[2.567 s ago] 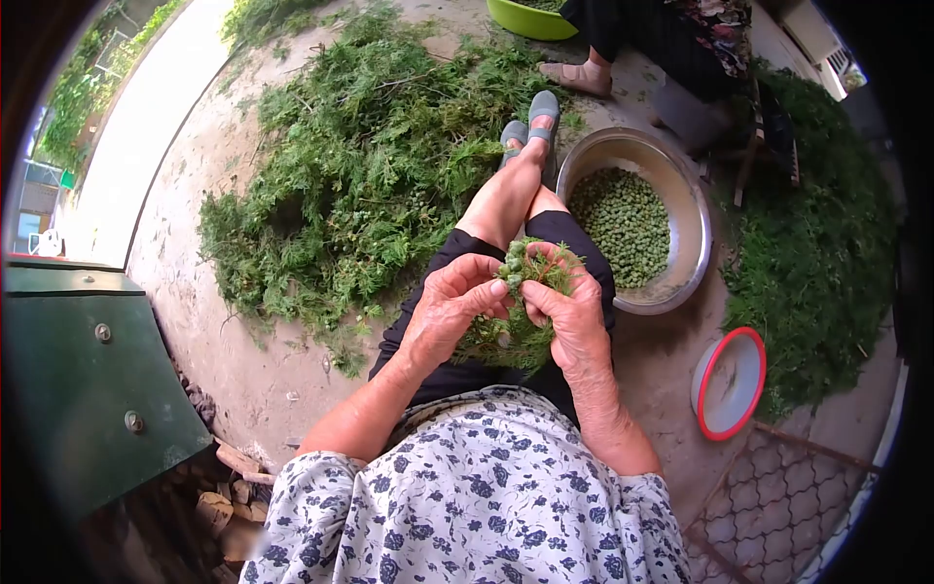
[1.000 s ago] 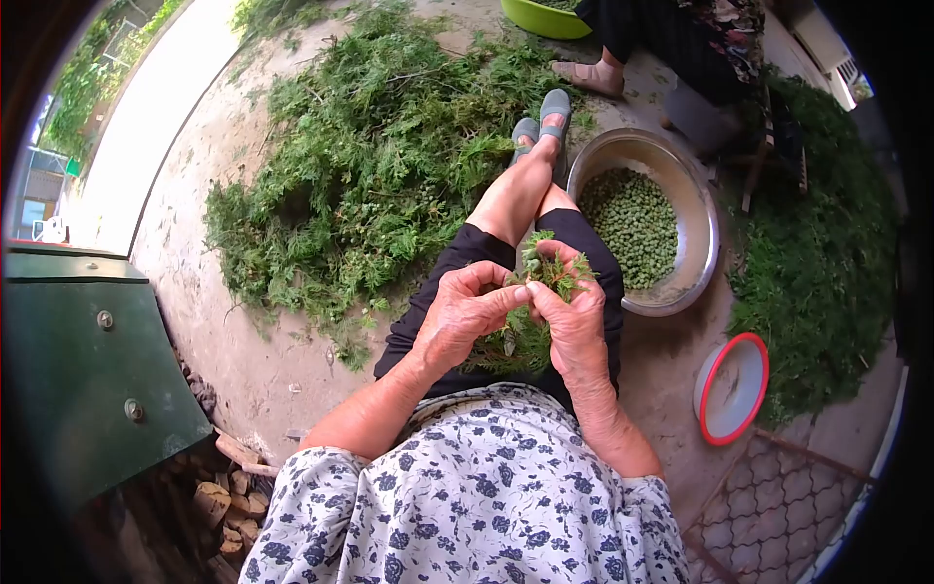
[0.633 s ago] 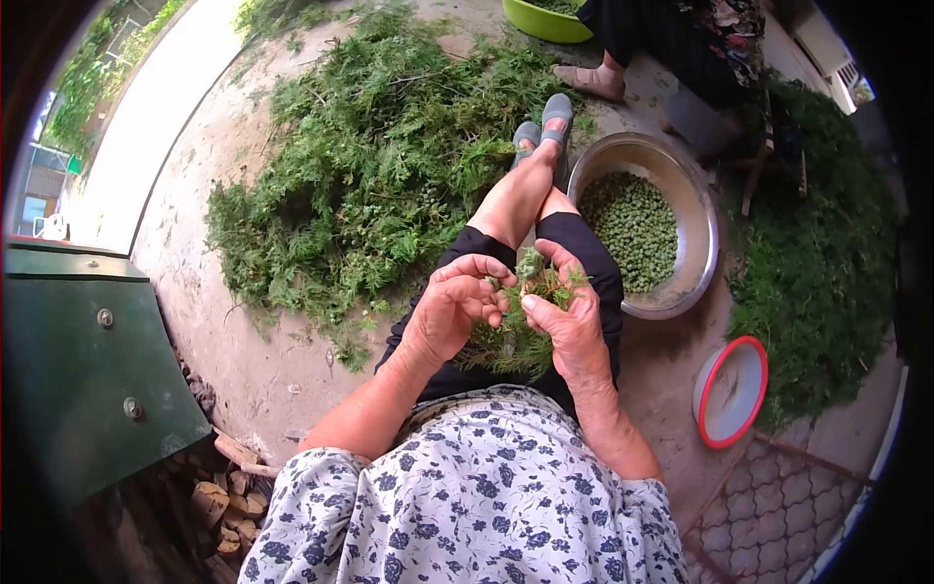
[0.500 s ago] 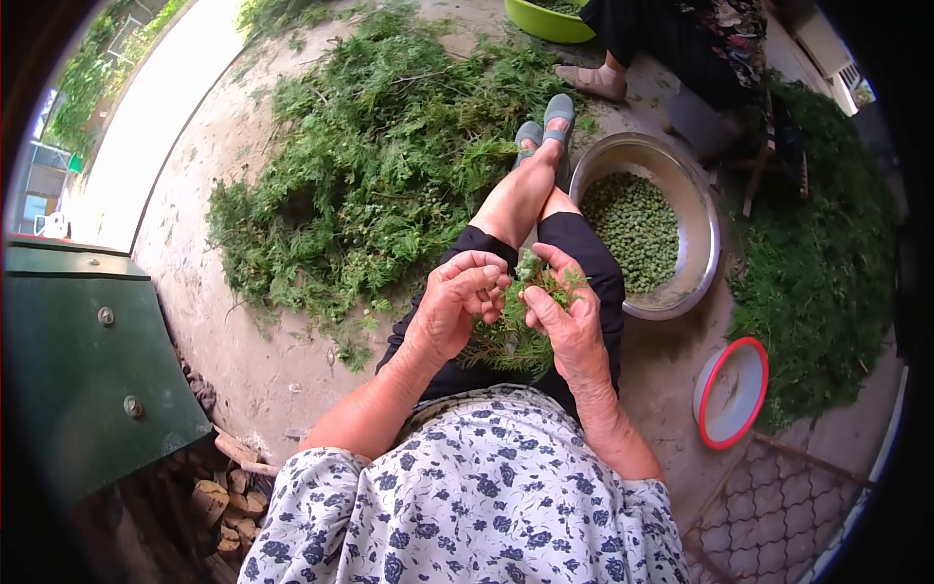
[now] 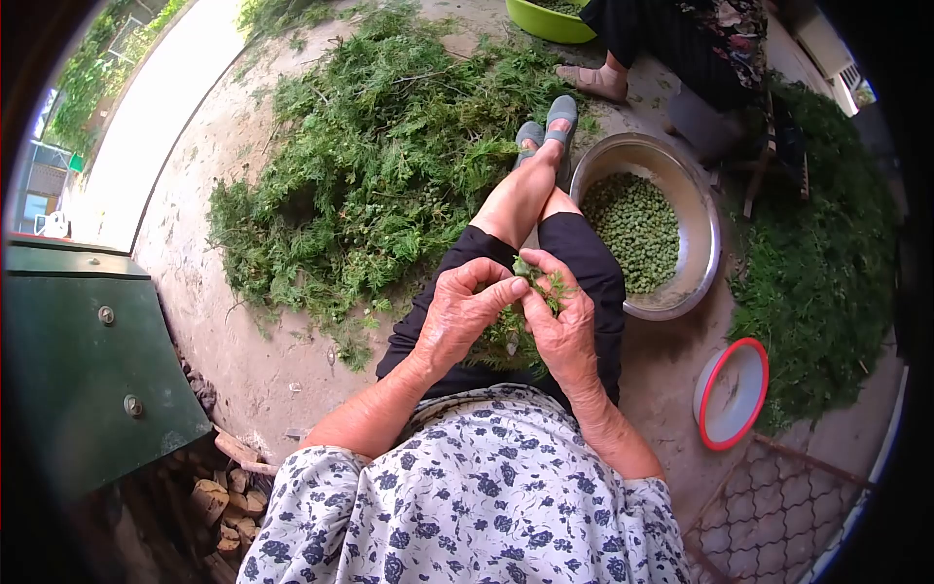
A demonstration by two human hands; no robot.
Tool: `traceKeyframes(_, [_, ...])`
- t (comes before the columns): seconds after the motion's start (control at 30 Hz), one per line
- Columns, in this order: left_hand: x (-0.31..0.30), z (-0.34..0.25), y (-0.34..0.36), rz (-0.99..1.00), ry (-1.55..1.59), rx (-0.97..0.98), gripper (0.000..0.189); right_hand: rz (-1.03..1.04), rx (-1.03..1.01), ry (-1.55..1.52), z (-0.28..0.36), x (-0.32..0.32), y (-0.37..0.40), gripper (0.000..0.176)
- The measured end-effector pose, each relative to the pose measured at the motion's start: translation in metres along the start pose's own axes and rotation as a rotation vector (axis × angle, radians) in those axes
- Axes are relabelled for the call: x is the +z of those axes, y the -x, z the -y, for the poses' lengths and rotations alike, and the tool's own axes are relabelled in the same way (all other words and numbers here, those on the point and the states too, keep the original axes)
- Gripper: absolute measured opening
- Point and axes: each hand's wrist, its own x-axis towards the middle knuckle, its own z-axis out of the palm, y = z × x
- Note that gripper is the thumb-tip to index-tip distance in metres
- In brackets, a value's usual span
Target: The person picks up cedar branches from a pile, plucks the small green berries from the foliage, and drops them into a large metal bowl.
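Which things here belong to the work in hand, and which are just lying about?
In the work: left hand and right hand, both pinching the green sprig; branch pile; steel bowl holding green cones.
Lying about: red-rimmed basin; green metal box; lime-green tub beside another person.

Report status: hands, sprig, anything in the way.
Left hand and right hand both pinched on sprig, over lap. Bowl of green cones by right knee. Cuttings heaped left of legs, apart from hands.
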Motion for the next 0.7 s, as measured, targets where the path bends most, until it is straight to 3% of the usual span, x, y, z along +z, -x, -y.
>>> traceKeyframes(0.07, [-0.001,0.002,0.000,0.020,0.018,-0.010,0.014,0.005,0.011,-0.022,0.005,-0.001,0.001,0.036])
traceKeyframes(0.13, [-0.003,0.003,0.000,0.039,0.037,-0.019,0.013,0.040,0.203,-0.233,0.011,-0.003,0.001,0.040])
traceKeyframes(0.2, [-0.004,0.004,-0.001,0.109,0.247,-0.132,0.011,0.041,0.255,-0.338,0.012,-0.003,0.001,0.041])
traceKeyframes(0.33, [-0.009,0.005,-0.002,0.148,0.319,-0.206,0.009,0.065,0.376,-0.598,0.016,-0.005,-0.001,0.045])
traceKeyframes(0.43, [-0.012,0.007,-0.004,0.171,0.394,-0.206,0.012,0.029,0.372,-0.587,0.015,-0.009,-0.003,0.046])
traceKeyframes(0.6, [-0.009,0.002,-0.008,0.023,0.447,-0.098,0.019,-0.013,0.324,-0.522,0.010,-0.003,-0.002,0.036])
traceKeyframes(0.7, [-0.017,0.006,-0.010,-0.046,0.422,-0.074,0.018,-0.014,0.150,-0.287,-0.005,-0.001,-0.001,0.025])
